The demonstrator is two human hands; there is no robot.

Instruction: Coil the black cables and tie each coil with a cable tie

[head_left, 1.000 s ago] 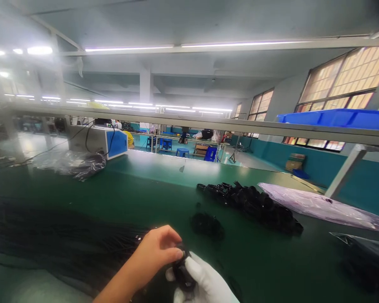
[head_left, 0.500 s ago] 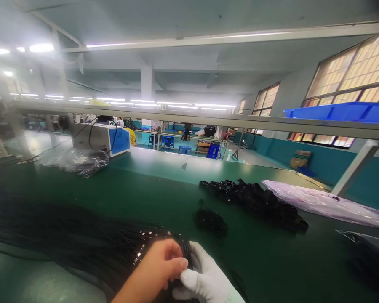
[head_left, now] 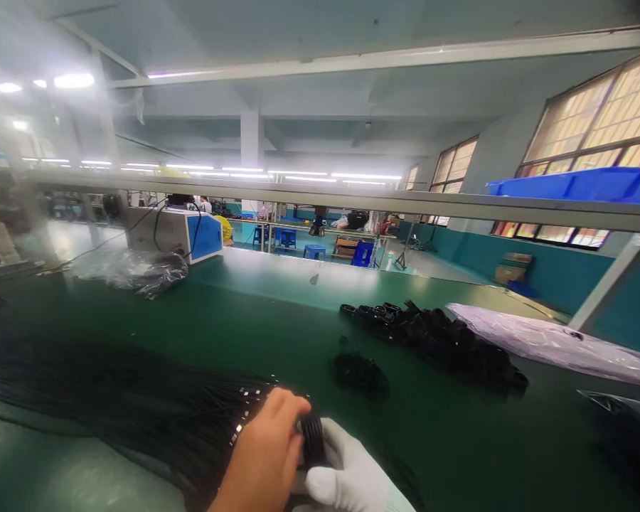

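A small coil of black cable [head_left: 313, 441] sits in my right hand [head_left: 352, 466], which wears a white glove. The gloved thumb and fingers are closed around its right side. Bare and bent, my left hand [head_left: 267, 444] is at the left edge of the coil, with its fingers curled together. Its thumb and whatever lies under the fingers are mostly hidden; it appears to grip the cable. To the left, a wide bundle of long black cables [head_left: 139, 398] lies on the green table, with small bright metal connector ends [head_left: 248, 392] close to my left hand.
Behind my hands lie a small dark heap [head_left: 360, 375] and a longer pile of coiled black cables [head_left: 432, 338]. Pinkish plastic wrap [head_left: 544, 345] and a dark bag [head_left: 626, 434] are at right. A blue-and-white machine [head_left: 203, 235] and clear plastic bags [head_left: 139, 270] stand back left.
My left hand has turned and lifted slightly, its thumb moving out of sight from the front of the coil. More of the coil shows now. My right hand stays around it.
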